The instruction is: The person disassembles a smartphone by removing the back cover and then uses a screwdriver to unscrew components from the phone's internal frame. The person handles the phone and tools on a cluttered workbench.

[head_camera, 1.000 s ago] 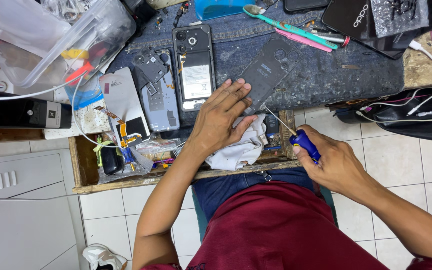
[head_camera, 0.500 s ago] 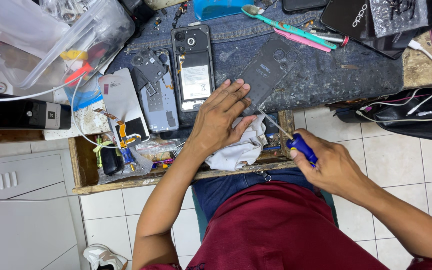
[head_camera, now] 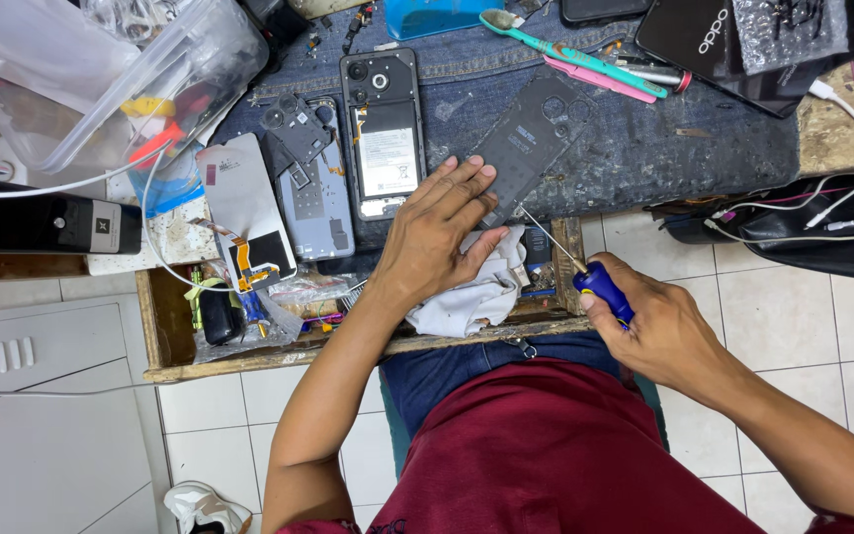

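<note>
Maroon cloth: the person's lap fills the near edge of the view, with a strip of blue denim garment above it.
Right hand (head_camera: 659, 331): closed in a fist around the blue handle of a screwdriver (head_camera: 600, 284), near the worktop's front edge; the thin shaft slants up and left, its tip touching the lower corner of the dark back cover (head_camera: 529, 143).
Left hand (head_camera: 437, 232): fingers spread, palm down, fingertips pressing on the near end of the back cover.
White rag (head_camera: 471, 297): crumpled under the left palm, lying over the wooden tray (head_camera: 165, 336) at the worktop's front.
Tray contents: a black oblong object, wrappers and small tools, partly hidden by the rag and the left forearm.
Denim mat (head_camera: 644, 148): covers the worktop under the phones and parts.
Opened phone (head_camera: 383, 133): lies just left of the back cover, battery showing.
Grey phone frame (head_camera: 318, 203): left again, a black bracket lying on it; a white display panel (head_camera: 239, 203) with an orange flex cable beside that.
Far edge: green toothbrush (head_camera: 570, 49), pink pry tool (head_camera: 600, 79), black phone box (head_camera: 733, 44).
Left side: clear plastic tub (head_camera: 81, 79) and a black box (head_camera: 42, 222).
Right side: black bag (head_camera: 803, 237) with white cables.
</note>
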